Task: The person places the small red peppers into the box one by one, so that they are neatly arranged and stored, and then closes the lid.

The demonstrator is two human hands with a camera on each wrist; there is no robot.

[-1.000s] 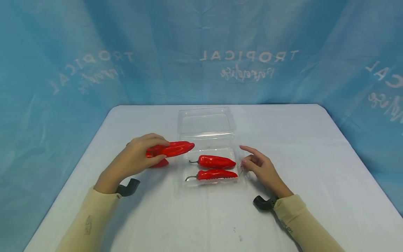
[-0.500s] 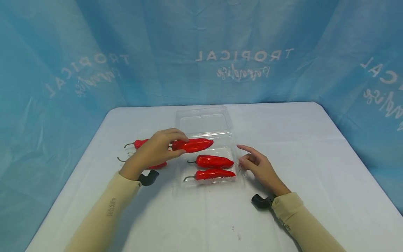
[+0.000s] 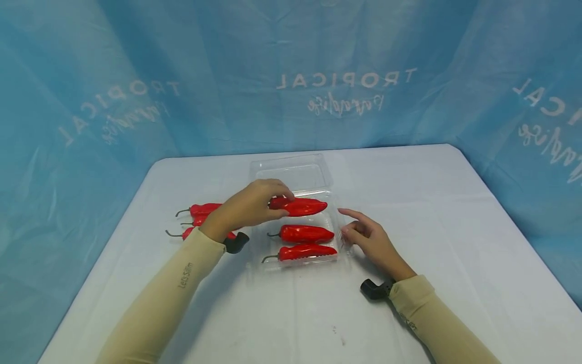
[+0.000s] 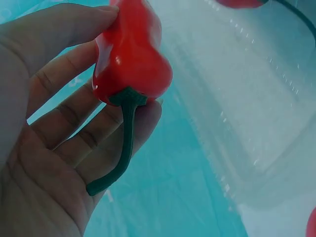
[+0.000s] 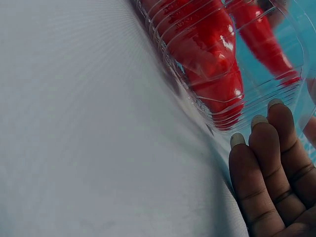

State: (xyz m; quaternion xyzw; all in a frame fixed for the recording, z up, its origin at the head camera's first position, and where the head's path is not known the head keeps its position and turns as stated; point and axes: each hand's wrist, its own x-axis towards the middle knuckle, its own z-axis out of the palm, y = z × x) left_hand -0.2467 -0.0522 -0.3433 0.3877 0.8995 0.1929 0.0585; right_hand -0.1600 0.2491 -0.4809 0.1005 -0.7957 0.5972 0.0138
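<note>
Peppers [image 3: 306, 233]: glossy, smooth, plastic-looking
Stems [image 4: 128, 136]: dull green, smooth
Box [image 3: 318, 221]: clear thin plastic, shiny, ribbed walls
Curtain [image 3: 227, 106]: creased cloth-like sheet, faint sheen
Table [image 3: 291, 313]: smooth, matt white
Sleeves [image 3: 168, 293]: matt cloth

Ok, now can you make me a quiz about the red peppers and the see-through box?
1. How many peppers lie in the box, not counting the held pepper?
2. True or false: the box's lid is closed.
3. Which hand holds a pepper: (a) left or (b) right?

Key:
1. Two.
2. False; the lid is open, on the box's far side.
3. (a), the left hand.
</note>
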